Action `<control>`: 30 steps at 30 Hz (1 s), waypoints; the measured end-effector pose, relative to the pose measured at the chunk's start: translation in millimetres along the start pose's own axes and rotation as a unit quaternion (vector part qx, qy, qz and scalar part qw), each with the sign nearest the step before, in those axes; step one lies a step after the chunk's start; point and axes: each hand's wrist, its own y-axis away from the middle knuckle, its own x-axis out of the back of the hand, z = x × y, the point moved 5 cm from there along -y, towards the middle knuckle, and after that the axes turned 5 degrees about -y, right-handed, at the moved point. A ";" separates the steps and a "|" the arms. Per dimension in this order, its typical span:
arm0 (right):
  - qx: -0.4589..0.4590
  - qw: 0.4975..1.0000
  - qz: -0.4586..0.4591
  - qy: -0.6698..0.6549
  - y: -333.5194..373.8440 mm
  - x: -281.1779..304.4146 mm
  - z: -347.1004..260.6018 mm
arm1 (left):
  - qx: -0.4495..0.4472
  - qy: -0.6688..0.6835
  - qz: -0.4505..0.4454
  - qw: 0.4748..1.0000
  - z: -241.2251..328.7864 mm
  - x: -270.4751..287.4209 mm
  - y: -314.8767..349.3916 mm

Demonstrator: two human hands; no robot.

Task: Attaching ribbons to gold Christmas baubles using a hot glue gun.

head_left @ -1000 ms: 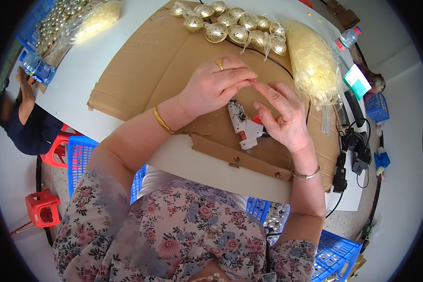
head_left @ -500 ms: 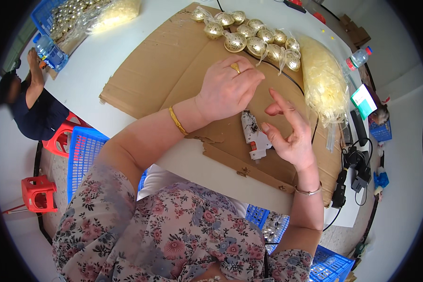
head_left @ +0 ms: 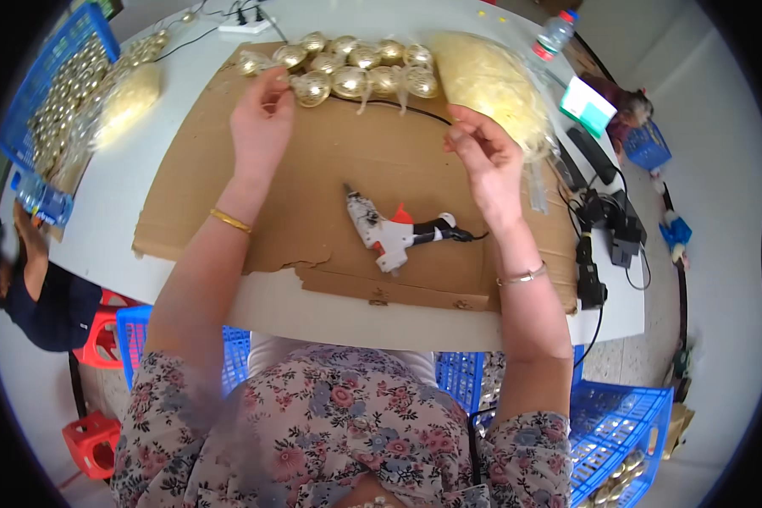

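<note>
My left hand [head_left: 262,127] is at the far left of the cardboard, fingers curled beside a round gold ornament [head_left: 311,88] with a pale ribbon. Whether the fingers grip that ribbon cannot be made out. Over the right of the board is my right hand [head_left: 489,161], thumb and fingertips pinched together near the bag of pale yellow pieces [head_left: 491,85]; anything between them is too small to name. Between my forearms a white hot glue gun [head_left: 381,229] with a red trigger lies on its side. Several gold ornaments [head_left: 350,81] sit in rows along the far edge.
Under these things lies a cardboard sheet [head_left: 195,203] on a white table [head_left: 347,320]. Black adapters and cables [head_left: 605,224] stand at right, near a green-white box [head_left: 587,106] and a bottle [head_left: 554,35]. Far left are a crate of gold ornaments [head_left: 21,110] and another person [head_left: 46,296].
My hands, close together above the glue gun before, have moved apart. The left went out to the ornaments, the right toward the yellow bag. The whole view has shifted.
</note>
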 end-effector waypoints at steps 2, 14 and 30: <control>-0.002 1.000 0.009 -0.027 -4.6 5.6 8.8 | -0.014 -0.090 -0.056 0.994 -5.6 -9.9 -13.0; -0.020 0.999 0.028 0.003 -4.3 8.3 14.5 | -0.033 -0.342 -0.156 0.926 -30.2 -53.5 -35.9; 0.077 0.992 -0.016 0.102 6.2 -9.9 -2.0 | -0.128 -0.027 -0.180 0.975 65.0 -35.3 21.6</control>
